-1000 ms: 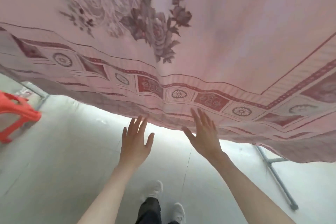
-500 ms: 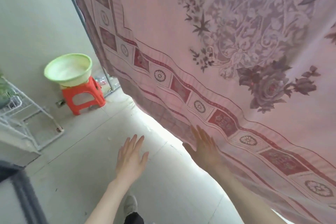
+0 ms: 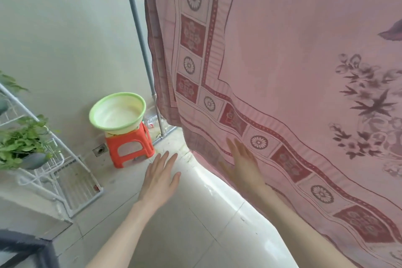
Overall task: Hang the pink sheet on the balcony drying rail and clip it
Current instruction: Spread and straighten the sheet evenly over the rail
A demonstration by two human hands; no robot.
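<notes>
The sheet hangs rightward; the right hand lies flat on its hem, fingers straight, while the left hand hovers clear, fingers loosely spread.

one pink sheet, two hands, one basin, one stool

Pale pink cotton sheet with dark-red medallion border and grey floral print; light-green round plastic basin atop orange-red plastic stool.

The pink sheet hangs beside a grey pole. The right hand lies flat against the sheet's patterned border; the left hand, fingers straight, hovers near the sheet's lower corner, clear of it.
</notes>
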